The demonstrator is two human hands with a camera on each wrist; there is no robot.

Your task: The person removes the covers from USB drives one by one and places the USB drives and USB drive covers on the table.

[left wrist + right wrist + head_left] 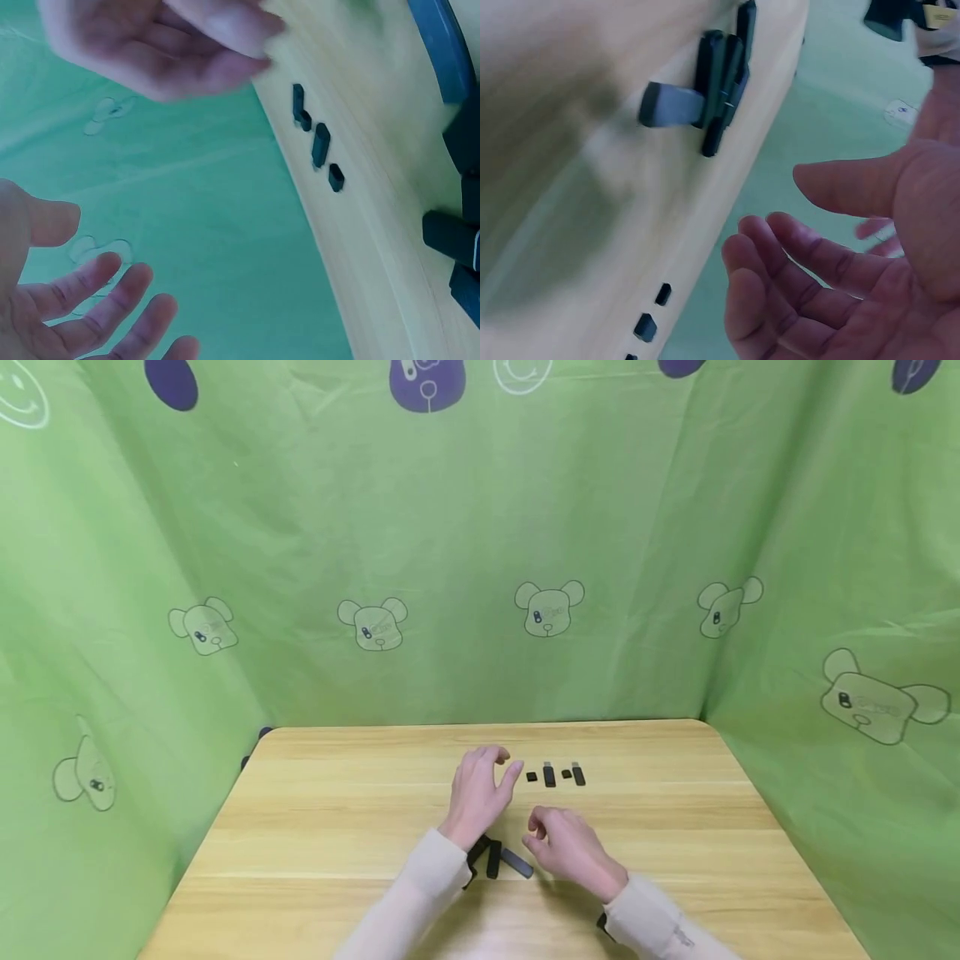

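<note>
My left hand (480,793) hovers over the table, left of two black USB sticks with bare metal plugs. One USB stick (549,775) lies beside a small black cap (531,777); the other USB stick (578,774) has a second cap (566,773) to its left. In the left wrist view the left hand (82,319) has its fingers spread and holds nothing. Nearer the body, my right hand (570,847) is loosely bent; the right wrist view shows nothing in its fingers (810,255).
Below the left wrist lies a small pile of dark stick-shaped pieces, with a black one (494,859) and a grey-blue one (517,862) showing; the left sleeve partly hides it. A green curtain (450,685) surrounds the wooden table (322,810) at the back and sides.
</note>
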